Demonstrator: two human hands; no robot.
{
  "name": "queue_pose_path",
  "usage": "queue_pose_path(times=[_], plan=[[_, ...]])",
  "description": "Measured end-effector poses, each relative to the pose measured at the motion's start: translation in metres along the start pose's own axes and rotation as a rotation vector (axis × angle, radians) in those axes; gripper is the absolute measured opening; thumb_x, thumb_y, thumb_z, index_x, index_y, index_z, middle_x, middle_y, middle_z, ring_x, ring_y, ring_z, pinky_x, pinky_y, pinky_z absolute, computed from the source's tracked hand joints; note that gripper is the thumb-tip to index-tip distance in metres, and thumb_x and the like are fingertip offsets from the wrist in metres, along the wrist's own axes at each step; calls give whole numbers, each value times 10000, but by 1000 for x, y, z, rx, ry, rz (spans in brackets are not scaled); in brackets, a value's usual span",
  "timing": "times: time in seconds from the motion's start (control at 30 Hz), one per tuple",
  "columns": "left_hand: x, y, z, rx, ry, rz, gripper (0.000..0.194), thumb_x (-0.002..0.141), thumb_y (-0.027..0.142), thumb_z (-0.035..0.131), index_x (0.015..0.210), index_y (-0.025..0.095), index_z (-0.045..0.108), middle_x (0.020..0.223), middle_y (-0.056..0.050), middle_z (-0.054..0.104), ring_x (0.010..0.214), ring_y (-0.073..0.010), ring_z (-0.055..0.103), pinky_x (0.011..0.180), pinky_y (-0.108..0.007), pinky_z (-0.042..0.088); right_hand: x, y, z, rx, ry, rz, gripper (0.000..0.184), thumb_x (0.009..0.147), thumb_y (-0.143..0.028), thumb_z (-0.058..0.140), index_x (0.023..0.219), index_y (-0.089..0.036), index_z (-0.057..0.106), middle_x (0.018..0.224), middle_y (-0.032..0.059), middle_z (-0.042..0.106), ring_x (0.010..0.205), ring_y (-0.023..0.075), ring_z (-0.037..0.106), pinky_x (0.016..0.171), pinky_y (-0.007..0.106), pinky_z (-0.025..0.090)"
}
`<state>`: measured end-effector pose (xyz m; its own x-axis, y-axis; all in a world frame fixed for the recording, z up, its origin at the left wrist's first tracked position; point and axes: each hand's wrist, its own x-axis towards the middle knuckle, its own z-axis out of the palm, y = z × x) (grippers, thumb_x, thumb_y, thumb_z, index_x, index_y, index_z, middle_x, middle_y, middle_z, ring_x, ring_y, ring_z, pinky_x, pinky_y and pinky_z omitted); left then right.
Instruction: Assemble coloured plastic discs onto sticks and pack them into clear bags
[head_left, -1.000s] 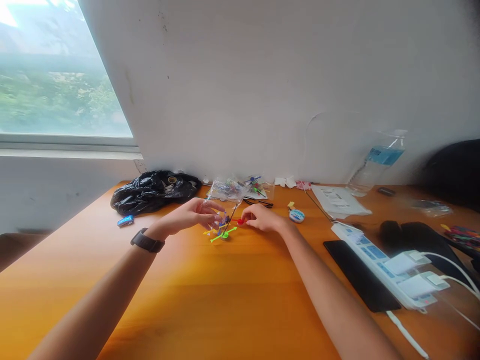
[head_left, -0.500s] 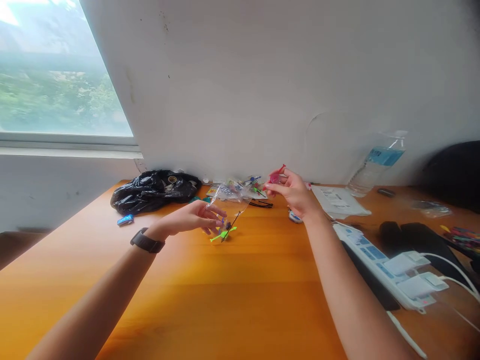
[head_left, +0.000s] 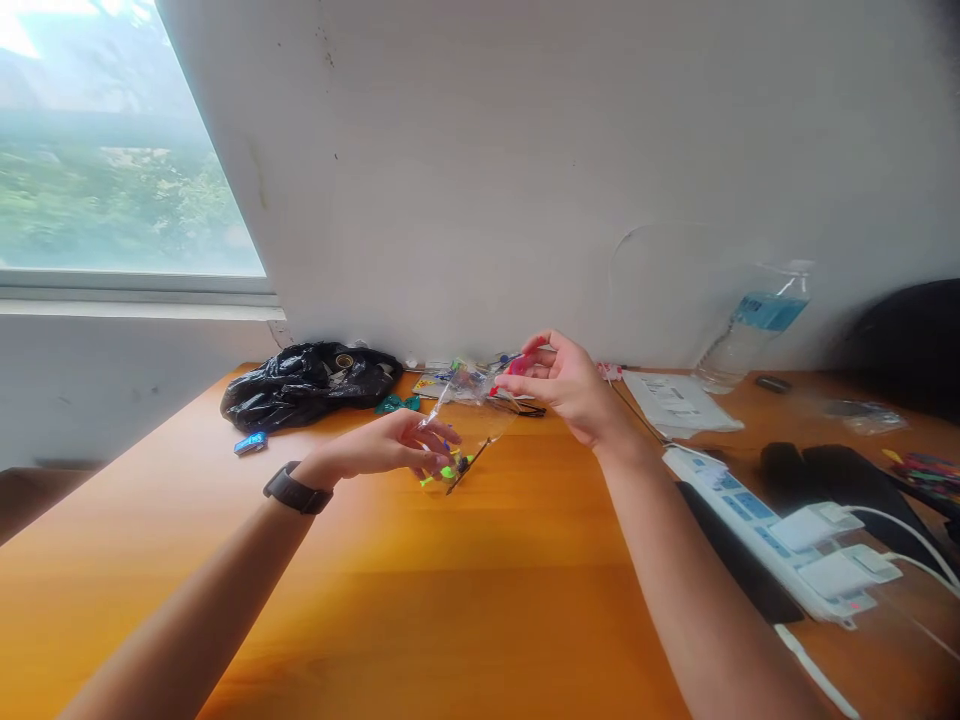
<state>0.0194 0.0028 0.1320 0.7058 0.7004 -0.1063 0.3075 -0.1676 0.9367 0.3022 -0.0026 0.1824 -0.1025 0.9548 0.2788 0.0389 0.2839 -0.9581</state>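
Observation:
My left hand (head_left: 394,445), with a dark band on its wrist, pinches a clear plastic bag (head_left: 478,422) above the wooden table (head_left: 420,600). A bright green plastic piece (head_left: 453,470) and a thin dark stick (head_left: 472,464) show just under its fingertips; whether they are inside the bag I cannot tell. My right hand (head_left: 574,390) has its thumb and fingers closed on a small pink-red plastic piece (head_left: 517,368) beside the bag's upper right side. The fingers hide part of that piece.
Along the wall lie a black plastic bag (head_left: 307,385) and small colourful bits. A blue packet (head_left: 250,443) is at the left. On the right are a white paper package (head_left: 679,402), a water bottle (head_left: 765,320) and a power strip (head_left: 757,520) with plugged-in chargers.
My right hand has moved left and slightly down with the pink-red piece, coming close to the clear bag. My left hand has moved only slightly and still holds the bag.

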Motion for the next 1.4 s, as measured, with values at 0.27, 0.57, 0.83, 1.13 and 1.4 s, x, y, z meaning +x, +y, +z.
queue_pose_path(times=[0.27,0.57,0.83,1.13,1.4], plan=[[1,-2,-1,49,-47,23,465,945,398,771,1358,197,702,1210,-136,799,988,-244,772,857,-360,635,-7,-3,5,-247,-14,-77,542,637,-442,980,921,-247,562,788,-28,663,653,153,645,532,244,461],[1,1,0,67,-69,46,434,968,395,741,1361,214,708,1227,-129,788,1026,-249,760,882,-364,629,-16,-17,6,-343,-127,-83,164,876,-337,785,906,-222,671,809,29,745,837,216,743,701,311,554],[-1,9,3,53,-43,43,398,962,406,744,1310,214,749,1237,-135,782,1050,-268,758,869,-368,633,-20,-27,6,-550,-107,-260,102,954,-307,702,915,-225,749,1019,44,753,909,196,695,799,333,550],[-5,17,3,6,-55,106,415,999,380,707,1378,213,710,1303,-153,760,1163,-285,732,916,-380,616,-23,-29,-4,-594,-362,-230,189,987,-412,689,952,-242,764,1121,46,706,906,181,682,747,306,524],[-3,21,9,-99,-80,241,436,957,365,775,1344,181,692,1282,-162,756,1140,-284,732,935,-371,578,-22,-19,15,-414,-282,-321,134,965,-300,692,867,-220,734,1057,42,695,813,161,681,726,308,547]])
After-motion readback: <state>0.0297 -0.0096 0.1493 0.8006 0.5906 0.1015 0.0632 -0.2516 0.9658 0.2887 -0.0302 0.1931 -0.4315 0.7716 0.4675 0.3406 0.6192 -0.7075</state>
